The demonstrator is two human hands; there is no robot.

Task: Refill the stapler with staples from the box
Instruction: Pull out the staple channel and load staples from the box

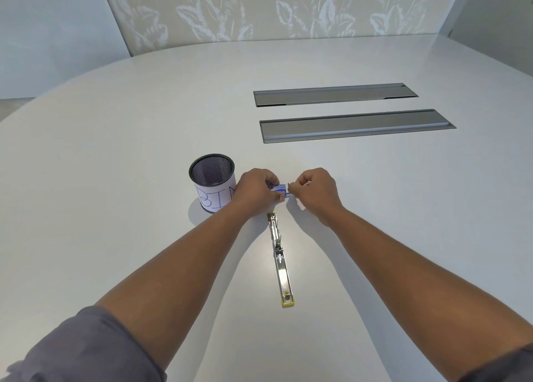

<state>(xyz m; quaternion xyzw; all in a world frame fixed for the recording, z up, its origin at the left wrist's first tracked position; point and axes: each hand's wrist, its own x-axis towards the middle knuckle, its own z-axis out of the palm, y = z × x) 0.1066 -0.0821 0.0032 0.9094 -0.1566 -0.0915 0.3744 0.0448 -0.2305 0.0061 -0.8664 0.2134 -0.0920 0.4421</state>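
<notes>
A stapler (279, 254) lies folded out flat on the white table (115, 179), metal channels facing up, with yellow ends near and far. Just beyond its far end, my left hand (255, 192) grips a small blue and white staple box (279, 190). My right hand (315, 192) pinches the right end of that box with thumb and forefinger. Both hands hover close over the tabletop. The box's contents are hidden by my fingers.
A black mesh cup (212, 181) with a paper label reading "BIN" stands just left of my left hand. Two long grey cable hatches (334, 94) (356, 126) are set into the table further back on the right. A patterned wall panel rises behind.
</notes>
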